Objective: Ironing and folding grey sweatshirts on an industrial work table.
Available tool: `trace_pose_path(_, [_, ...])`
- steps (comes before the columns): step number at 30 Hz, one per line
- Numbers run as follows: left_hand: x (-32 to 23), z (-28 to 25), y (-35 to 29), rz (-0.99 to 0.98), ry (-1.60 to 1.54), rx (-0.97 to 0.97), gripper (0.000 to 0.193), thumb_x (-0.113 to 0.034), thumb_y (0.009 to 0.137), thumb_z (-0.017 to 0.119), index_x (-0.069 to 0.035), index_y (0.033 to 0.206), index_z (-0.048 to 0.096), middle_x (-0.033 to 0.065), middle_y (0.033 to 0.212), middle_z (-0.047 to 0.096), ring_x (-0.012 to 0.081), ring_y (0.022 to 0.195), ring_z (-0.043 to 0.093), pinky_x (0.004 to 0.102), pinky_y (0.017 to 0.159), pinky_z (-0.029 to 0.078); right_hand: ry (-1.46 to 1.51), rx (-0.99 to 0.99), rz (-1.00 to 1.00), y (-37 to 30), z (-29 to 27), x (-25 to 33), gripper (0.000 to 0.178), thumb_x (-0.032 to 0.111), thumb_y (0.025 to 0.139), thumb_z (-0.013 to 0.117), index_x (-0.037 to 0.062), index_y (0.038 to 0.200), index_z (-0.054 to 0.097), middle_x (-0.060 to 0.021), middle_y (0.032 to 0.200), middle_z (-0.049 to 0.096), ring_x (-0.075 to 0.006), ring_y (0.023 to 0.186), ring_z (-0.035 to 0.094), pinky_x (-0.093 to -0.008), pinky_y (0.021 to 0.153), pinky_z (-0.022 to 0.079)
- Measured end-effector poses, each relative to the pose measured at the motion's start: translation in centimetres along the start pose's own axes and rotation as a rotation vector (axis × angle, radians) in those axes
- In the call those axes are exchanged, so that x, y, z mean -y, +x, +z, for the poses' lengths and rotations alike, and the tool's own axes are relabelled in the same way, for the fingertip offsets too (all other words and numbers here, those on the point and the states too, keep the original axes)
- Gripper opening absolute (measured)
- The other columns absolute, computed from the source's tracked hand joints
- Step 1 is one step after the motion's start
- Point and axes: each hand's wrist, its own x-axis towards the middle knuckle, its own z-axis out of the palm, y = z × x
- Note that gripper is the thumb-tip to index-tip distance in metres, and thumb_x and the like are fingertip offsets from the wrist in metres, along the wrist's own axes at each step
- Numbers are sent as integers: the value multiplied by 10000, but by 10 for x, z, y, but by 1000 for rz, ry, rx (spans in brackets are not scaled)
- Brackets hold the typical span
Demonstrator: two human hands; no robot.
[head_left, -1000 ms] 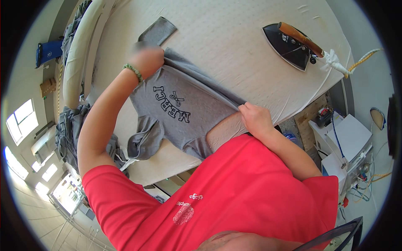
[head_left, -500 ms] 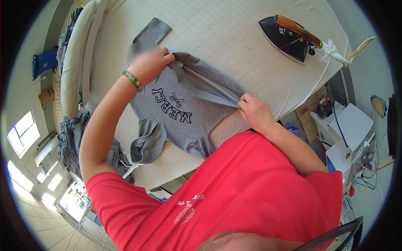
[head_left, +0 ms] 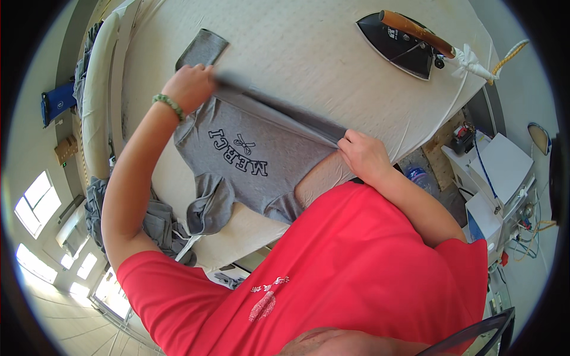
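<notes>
A grey sweatshirt (head_left: 270,142) with dark outlined lettering and a small bow motif lies across the pale padded table. My left hand (head_left: 191,89), with a green bead bracelet at the wrist, grips its far left edge. A blurred patch beside those fingers hides some of the cloth. At the right end of the same far edge, my right hand (head_left: 365,155) pinches the fabric between thumb and fingers. Between both hands the edge runs fairly straight, with a fold along it. One grey end of the garment sticks out beyond my left hand; a bunched part lies nearer me.
An iron (head_left: 399,48) with a wooden handle rests at the far right of the table (head_left: 297,47), its cord wrapped in white cloth. At left, a long padded board (head_left: 100,95) stands beside grey garments (head_left: 160,221). White equipment (head_left: 496,175) stands off to the right.
My left hand has moved slightly left and away from me, drawing the far edge straighter and folding it over. The right hand keeps its pinch at nearly the same place.
</notes>
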Motion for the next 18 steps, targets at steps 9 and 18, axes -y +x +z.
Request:
trace_pose_path(9, [7, -38, -69, -142, -204, -286, 98, -42, 852, 660, -59, 948, 655, 71, 1086, 648, 301, 1025, 654, 418, 892, 556, -27, -75, -98, -5, -27, 19, 85, 99, 821, 656, 58, 799, 585, -93, 892, 584, -286, 882, 643, -407, 714, 540])
trace_pose_path(18, [-5, -43, -100, -192, -310, -291, 185, 6, 838, 681, -43, 1009, 632, 101, 1098, 657, 351, 1028, 645, 441, 861, 544, -32, -249, -118, -13, -35, 33, 177, 108, 805, 798, 38, 887, 657, -111, 1075, 673, -290, 956, 672, -408, 770, 554])
